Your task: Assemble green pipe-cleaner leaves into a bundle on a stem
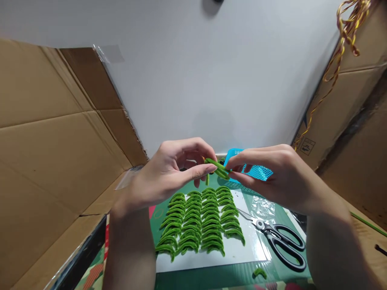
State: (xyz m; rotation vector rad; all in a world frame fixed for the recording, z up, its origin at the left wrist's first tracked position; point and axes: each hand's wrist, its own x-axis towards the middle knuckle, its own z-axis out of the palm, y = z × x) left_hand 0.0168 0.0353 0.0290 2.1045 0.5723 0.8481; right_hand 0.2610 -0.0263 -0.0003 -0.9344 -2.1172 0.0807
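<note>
My left hand (169,171) and my right hand (272,175) meet above the table, both pinching one green fuzzy pipe-cleaner piece (218,168) between their fingertips. The piece is bent into a narrow loop, with a short end hanging down. Below the hands, several rows of bent green pipe-cleaner pieces (199,219) lie on a white sheet (242,251). One loose green piece (260,273) rests near the front edge.
Black-handled scissors (279,237) lie to the right of the sheet on a green mat (272,276). A blue mesh basket (256,171) sits behind my right hand. Cardboard panels (54,141) stand left and right. Yellow-red twisted cords (341,44) hang at the upper right.
</note>
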